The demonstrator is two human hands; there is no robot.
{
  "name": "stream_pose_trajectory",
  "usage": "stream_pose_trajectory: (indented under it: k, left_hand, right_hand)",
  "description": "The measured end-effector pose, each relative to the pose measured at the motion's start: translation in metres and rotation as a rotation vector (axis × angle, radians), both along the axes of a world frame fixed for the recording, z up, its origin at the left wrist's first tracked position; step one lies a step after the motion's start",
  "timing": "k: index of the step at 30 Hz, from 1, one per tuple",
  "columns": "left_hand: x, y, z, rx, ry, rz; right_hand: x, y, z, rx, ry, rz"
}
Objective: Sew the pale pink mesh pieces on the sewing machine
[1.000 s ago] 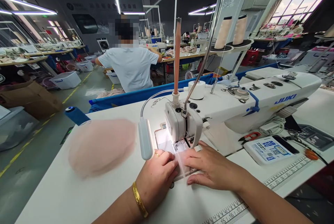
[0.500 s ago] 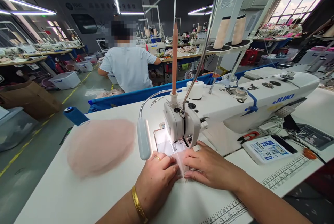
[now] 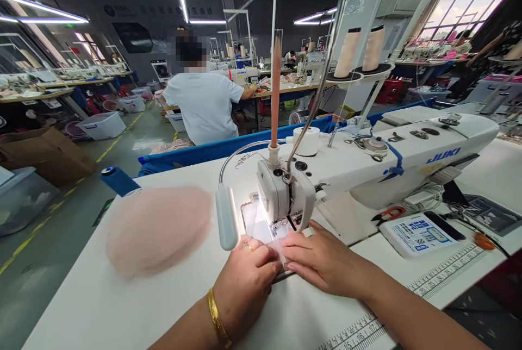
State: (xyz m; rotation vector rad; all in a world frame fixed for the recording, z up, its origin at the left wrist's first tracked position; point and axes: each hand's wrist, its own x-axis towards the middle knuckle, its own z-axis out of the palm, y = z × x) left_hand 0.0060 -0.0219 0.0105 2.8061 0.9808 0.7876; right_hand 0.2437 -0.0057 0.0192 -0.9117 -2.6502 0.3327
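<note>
Both hands have crept closer to the needle: my left hand (image 3: 244, 279) and right hand (image 3: 326, 260) press flat, fingers nearly shut, on the thin translucent fabric strip (image 3: 281, 247) under the white Juki sewing machine (image 3: 367, 160), so stitching appears underway on the bench (image 3: 101, 306).

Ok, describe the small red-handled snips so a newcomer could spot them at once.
Start at the white sewing machine. Below its arm, on the table, lie the red-handled snips, left of the white and blue control panel. The only red tool there.
</note>
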Motion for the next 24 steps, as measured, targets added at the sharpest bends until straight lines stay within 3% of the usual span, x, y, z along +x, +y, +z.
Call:
stream_pose_trajectory:
  k: [10,24]
  left_hand:
    - [0.001,-0.001,-0.001,0.022,0.017,0.023]
    - [-0.006,0.027,-0.013,0.12,0.07,0.109]
  right_hand:
    - [-0.002,0.001,-0.003,0.0,-0.018,0.009]
    - [-0.012,0.01,-0.013,0.203,0.033,-0.225]
